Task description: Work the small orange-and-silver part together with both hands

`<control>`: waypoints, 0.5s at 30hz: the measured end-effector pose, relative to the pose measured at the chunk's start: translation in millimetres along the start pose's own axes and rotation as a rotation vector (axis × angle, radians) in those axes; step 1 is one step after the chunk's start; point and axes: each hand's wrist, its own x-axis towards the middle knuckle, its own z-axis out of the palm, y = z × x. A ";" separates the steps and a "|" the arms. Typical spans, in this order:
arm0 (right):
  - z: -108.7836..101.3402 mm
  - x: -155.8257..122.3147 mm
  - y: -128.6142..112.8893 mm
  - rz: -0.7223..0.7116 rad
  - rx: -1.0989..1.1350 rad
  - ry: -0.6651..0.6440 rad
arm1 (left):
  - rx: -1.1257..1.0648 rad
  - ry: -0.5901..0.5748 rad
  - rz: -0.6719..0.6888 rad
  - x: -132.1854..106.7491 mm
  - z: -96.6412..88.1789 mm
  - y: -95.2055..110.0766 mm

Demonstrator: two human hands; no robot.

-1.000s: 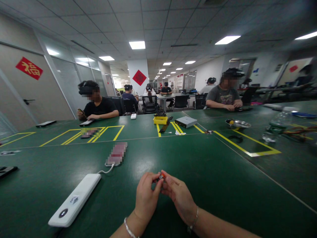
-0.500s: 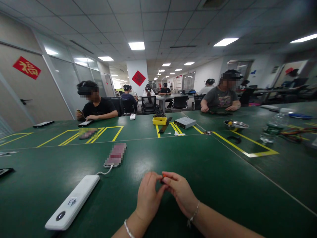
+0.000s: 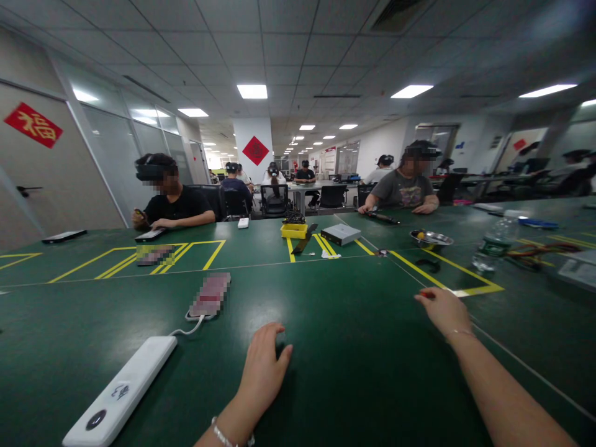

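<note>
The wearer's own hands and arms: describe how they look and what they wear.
The left hand is gloveless, with a silvery, beaded-looking bracelet at the wrist. The right hand is gloveless too, with a thinner, pale bracelet. Neither side shows a sleeve.

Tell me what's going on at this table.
The right hand pinches a small red-orange piece, too small to identify, near a yellow tape outline. The left hand is open over the green table, with nothing visible in it. To its left lies a white device, joined by a cable to a phone. Two people sit opposite.
</note>
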 end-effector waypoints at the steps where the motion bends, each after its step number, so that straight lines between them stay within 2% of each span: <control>1: -9.3 4.7 11.6 -0.001 -0.191 0.033 | 0.008 -0.013 -0.002 0.0 0.7 -0.1; 3: -22.8 10.2 31.1 0.041 -0.464 0.050 | 0.026 -0.044 -0.005 -0.2 1.6 -0.2; 4: -27.0 11.4 38.5 0.080 -0.505 0.037 | 0.033 -0.059 -0.008 -0.4 1.8 -0.3; 8: -32.2 9.7 51.6 0.203 -0.519 0.029 | 0.052 -0.111 -0.025 -1.4 1.3 -0.3; 11: -27.7 4.1 44.0 0.248 -0.559 0.106 | 0.056 -0.134 -0.030 -1.9 0.9 0.2; 13: -18.9 -2.8 27.6 0.163 -0.617 0.217 | 0.059 -0.141 -0.032 -2.3 1.4 0.1; 15: -2.7 -15.1 0.9 -0.049 -0.652 0.283 | 0.062 -0.141 -0.031 -2.7 2.4 -0.5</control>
